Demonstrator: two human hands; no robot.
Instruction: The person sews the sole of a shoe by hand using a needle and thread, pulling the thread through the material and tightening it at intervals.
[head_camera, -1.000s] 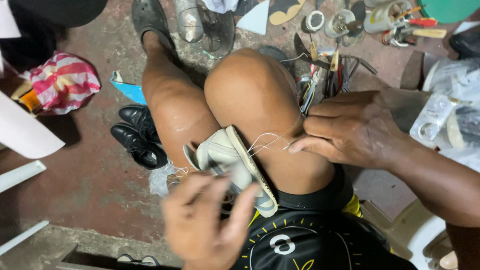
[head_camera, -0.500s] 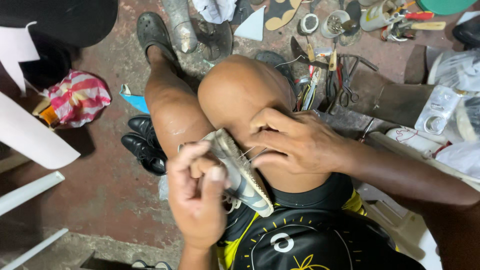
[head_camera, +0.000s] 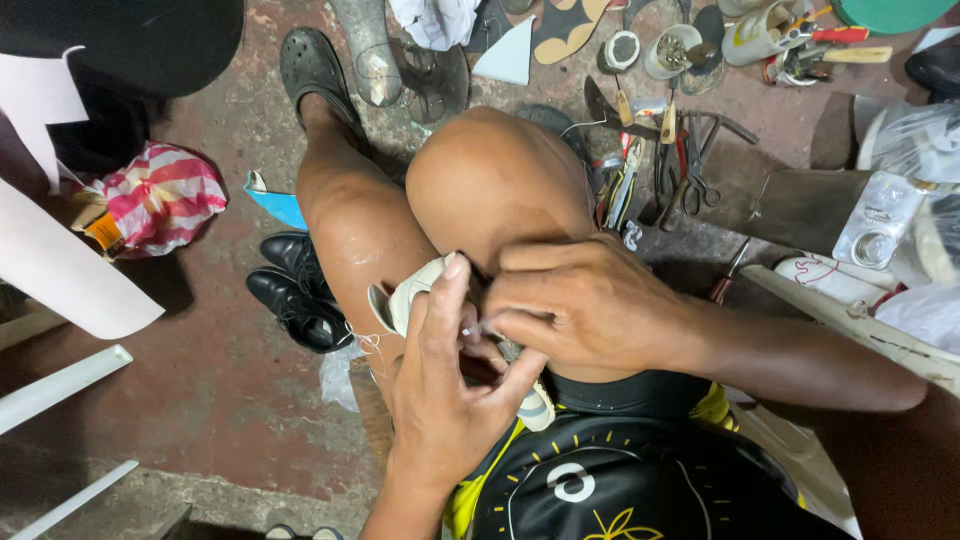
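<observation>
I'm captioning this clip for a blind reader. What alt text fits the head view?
Seen from above, a seated person's left hand and right hand meet over a pale shoe held on the lap between bare knees. A pair of black shoes and a striped bag lie on the reddish floor, with scissors and other tools scattered beyond the knees.

A small, pale cream leather shoe (head_camera: 415, 293) with a light sole edge lies wedged between the person's bare thighs, toe end pointing to the upper left. Both hands cover most of it. Thin white thread (head_camera: 366, 342) trails from its near side.
</observation>
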